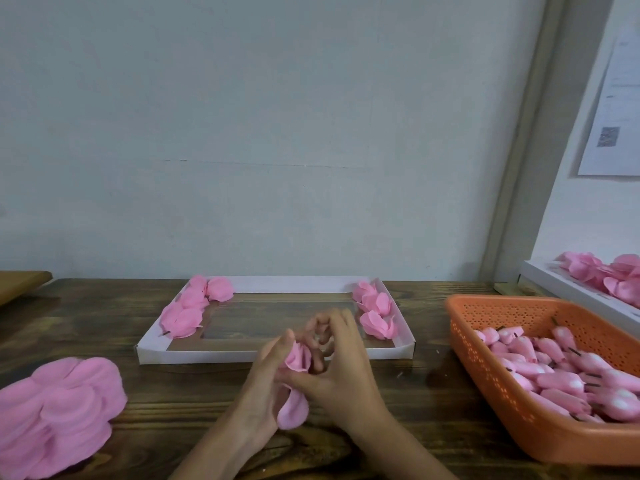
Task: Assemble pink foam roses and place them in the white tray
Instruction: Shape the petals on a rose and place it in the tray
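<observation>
Petals: stacked loosely on the desk, near left, handy for the next layer.
Rose: held between both hands above the desk, just before the tray.
Left hand: fingers curled round the rose; only a light, steady grip is judged wise, since foam creases.
Right hand: fingers pinching the outer petal; it is best wrapped snugly, overlaps kept even.
Basket: buds heaped inside, right.
Tray: roses laid at both ends.
</observation>
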The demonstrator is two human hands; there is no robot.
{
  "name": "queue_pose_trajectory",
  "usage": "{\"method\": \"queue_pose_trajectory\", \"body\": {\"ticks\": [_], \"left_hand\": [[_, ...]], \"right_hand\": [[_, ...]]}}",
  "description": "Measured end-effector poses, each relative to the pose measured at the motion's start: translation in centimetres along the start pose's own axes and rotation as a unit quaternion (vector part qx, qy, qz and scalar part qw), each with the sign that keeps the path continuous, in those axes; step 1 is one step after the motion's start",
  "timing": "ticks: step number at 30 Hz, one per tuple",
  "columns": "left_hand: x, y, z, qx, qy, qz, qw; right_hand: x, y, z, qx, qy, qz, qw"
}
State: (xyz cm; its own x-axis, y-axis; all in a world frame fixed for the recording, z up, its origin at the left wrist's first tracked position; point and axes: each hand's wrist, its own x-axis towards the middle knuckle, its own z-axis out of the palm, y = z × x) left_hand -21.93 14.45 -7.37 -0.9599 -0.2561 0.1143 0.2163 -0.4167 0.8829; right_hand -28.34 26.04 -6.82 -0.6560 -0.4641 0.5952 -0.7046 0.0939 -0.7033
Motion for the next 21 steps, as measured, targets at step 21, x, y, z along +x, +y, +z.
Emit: {"method": "queue_pose_trajectory", "body": {"ticks": [21], "left_hand": [[1.6, 1.2, -1.5, -0.178, 0.04, 0.051, 0.982]], "right_hand": [[-0.3, -0.6, -0.5, 0.185, -0.11, 0.246, 0.945]]}}
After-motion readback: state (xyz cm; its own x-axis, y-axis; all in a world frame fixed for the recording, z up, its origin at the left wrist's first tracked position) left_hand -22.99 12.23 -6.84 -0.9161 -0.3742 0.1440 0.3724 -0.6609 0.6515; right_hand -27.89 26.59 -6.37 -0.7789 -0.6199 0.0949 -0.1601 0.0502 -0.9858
